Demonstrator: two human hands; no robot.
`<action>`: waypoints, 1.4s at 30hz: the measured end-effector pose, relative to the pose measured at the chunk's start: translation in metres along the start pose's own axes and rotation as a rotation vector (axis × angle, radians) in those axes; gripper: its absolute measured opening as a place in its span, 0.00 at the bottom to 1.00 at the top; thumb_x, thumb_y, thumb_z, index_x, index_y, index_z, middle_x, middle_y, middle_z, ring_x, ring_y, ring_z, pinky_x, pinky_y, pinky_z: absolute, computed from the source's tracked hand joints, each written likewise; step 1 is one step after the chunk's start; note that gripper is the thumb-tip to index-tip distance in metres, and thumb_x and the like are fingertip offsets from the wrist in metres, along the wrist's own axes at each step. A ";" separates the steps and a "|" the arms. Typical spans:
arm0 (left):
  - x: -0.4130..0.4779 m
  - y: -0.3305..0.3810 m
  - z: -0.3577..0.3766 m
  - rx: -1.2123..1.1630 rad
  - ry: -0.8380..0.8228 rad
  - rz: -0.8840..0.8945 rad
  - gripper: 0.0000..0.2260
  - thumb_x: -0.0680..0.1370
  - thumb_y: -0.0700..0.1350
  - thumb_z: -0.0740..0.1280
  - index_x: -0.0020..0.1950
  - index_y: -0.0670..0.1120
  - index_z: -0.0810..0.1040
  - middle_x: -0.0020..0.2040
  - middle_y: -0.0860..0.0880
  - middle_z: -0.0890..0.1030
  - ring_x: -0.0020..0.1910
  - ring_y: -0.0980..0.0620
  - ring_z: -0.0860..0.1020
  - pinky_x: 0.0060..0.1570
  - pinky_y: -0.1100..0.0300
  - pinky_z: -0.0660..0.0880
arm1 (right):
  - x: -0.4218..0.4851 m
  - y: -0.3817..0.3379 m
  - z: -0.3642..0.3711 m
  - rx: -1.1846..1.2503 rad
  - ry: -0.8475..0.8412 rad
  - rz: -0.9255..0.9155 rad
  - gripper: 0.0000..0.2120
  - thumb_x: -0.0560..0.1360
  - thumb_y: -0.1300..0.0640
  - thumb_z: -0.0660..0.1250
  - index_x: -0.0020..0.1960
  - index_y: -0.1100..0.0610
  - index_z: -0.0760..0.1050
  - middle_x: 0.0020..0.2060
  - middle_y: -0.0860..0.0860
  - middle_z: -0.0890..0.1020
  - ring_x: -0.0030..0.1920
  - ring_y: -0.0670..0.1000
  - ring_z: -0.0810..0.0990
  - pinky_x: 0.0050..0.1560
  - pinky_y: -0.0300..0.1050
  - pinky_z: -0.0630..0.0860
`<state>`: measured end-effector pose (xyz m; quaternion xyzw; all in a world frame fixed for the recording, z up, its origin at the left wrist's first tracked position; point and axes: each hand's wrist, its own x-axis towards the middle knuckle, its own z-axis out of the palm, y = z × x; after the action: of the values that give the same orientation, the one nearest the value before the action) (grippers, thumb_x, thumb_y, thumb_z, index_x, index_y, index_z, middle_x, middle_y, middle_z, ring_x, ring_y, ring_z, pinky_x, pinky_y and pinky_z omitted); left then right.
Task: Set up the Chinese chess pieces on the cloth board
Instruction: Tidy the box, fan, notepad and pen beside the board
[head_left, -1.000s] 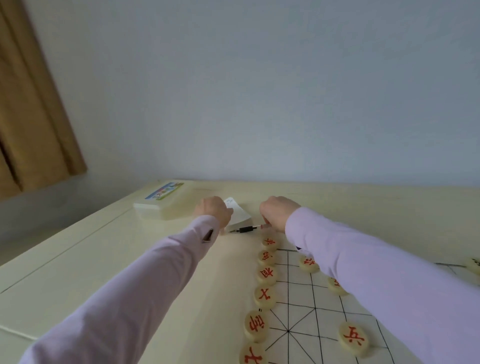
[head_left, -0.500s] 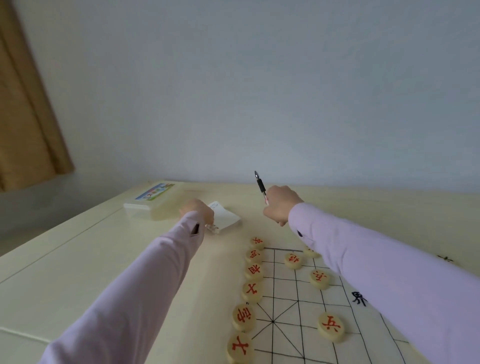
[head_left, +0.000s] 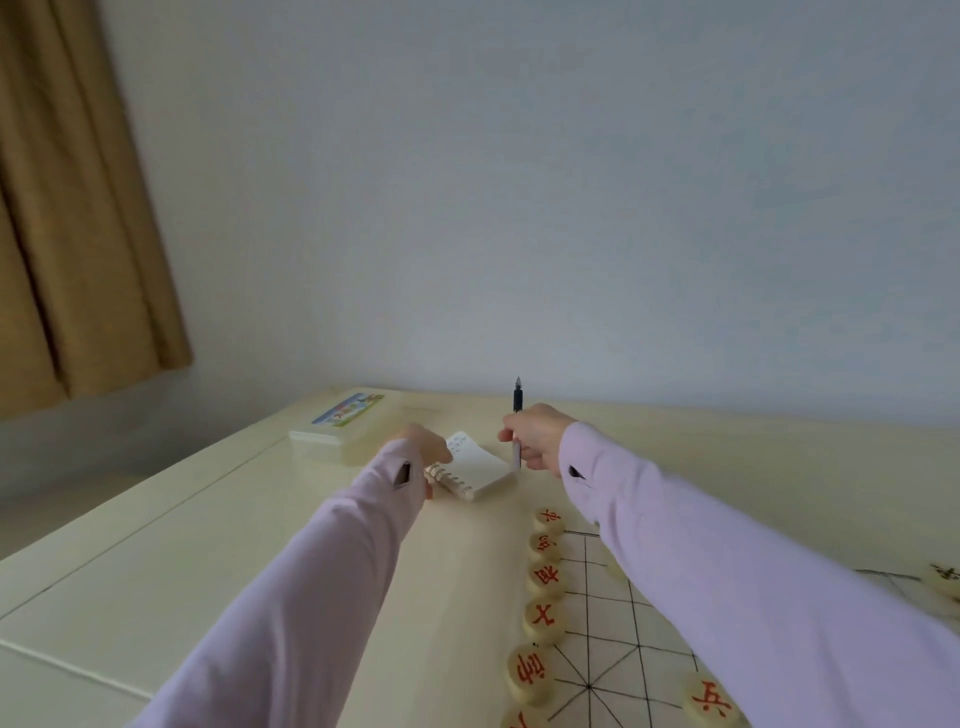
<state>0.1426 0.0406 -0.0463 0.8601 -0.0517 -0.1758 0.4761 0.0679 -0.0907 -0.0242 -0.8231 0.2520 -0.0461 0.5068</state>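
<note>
The cream surface (head_left: 171, 561) stretches away from me to the wall, and the cloth board (head_left: 608, 649) lies on it nearer to me than the spiral notepad (head_left: 475, 467). Down the board's left edge runs a file of red pieces (head_left: 543, 618), round discs lying face up on the grid line, with one red soldier piece (head_left: 709, 702) further in on the board and a dark-lettered piece (head_left: 943, 577) far off at the right edge of view. Beyond the notepad and to its left sits a clear plastic box (head_left: 343, 428) with a coloured label.

As I judge it, I am between placements: the red back row looks set, and I have turned aside to the notepad instead of handling a piece. My right hand (head_left: 532, 441) is closed round a pen (head_left: 517, 415), held upright just right of the notepad, tip upward. My left hand (head_left: 423, 449) rests against the notepad's left side at the spiral binding; its fingers are hidden behind my sleeve, so I cannot tell whether it grips or only steadies.

Both hands are beyond the board's far corner, the top red piece lying just below my right wrist. Next I would have to put the pen down and bring a hand back toward the board for the remaining pieces.
</note>
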 end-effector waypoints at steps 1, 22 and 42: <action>0.001 0.003 0.001 -0.019 -0.016 -0.004 0.05 0.76 0.36 0.66 0.45 0.37 0.70 0.44 0.38 0.74 0.41 0.41 0.76 0.55 0.47 0.76 | 0.002 -0.001 0.002 -0.037 -0.008 -0.009 0.15 0.78 0.63 0.53 0.36 0.58 0.72 0.32 0.50 0.68 0.29 0.49 0.62 0.31 0.37 0.60; -0.013 -0.032 -0.058 -0.035 -0.069 0.017 0.11 0.75 0.38 0.69 0.56 0.36 0.74 0.56 0.38 0.79 0.58 0.39 0.77 0.62 0.43 0.71 | -0.045 -0.026 0.051 0.013 -0.257 -0.013 0.15 0.81 0.56 0.55 0.39 0.58 0.72 0.36 0.55 0.76 0.34 0.51 0.77 0.40 0.43 0.75; -0.213 -0.184 -0.215 0.126 -0.080 -0.137 0.17 0.76 0.55 0.67 0.52 0.41 0.79 0.40 0.46 0.82 0.32 0.52 0.80 0.30 0.63 0.76 | -0.210 -0.052 0.164 -0.014 -0.405 -0.229 0.07 0.80 0.64 0.56 0.46 0.61 0.71 0.32 0.54 0.75 0.25 0.45 0.71 0.23 0.33 0.68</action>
<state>0.0050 0.3673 -0.0421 0.8821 -0.0227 -0.2387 0.4055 -0.0411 0.1580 -0.0212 -0.8423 0.0502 0.0645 0.5328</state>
